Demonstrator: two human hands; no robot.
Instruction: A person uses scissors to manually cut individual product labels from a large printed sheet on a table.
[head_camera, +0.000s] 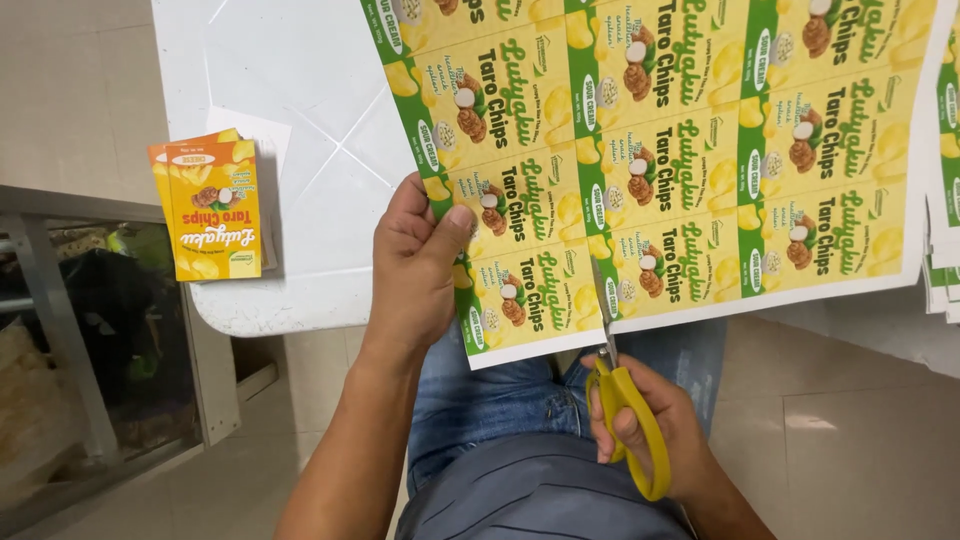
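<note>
A large printed sheet of yellow and green snack labels (690, 150) lies over the edge of a white table (290, 290). My left hand (415, 265) pinches the sheet's left edge, thumb on top of a label. My right hand (650, 440) grips yellow-handled scissors (625, 400) below the sheet. Their blades point up into the sheet's bottom edge, in the gap between two label columns. The sheet is split a short way there.
A small stack of cut orange and yellow labels (212, 205) rests at the table's left corner. More printed sheets (942, 280) are piled at the right edge. My knees in blue jeans (480, 400) are under the sheet. A glass-fronted cabinet (90, 340) stands at left on the tiled floor.
</note>
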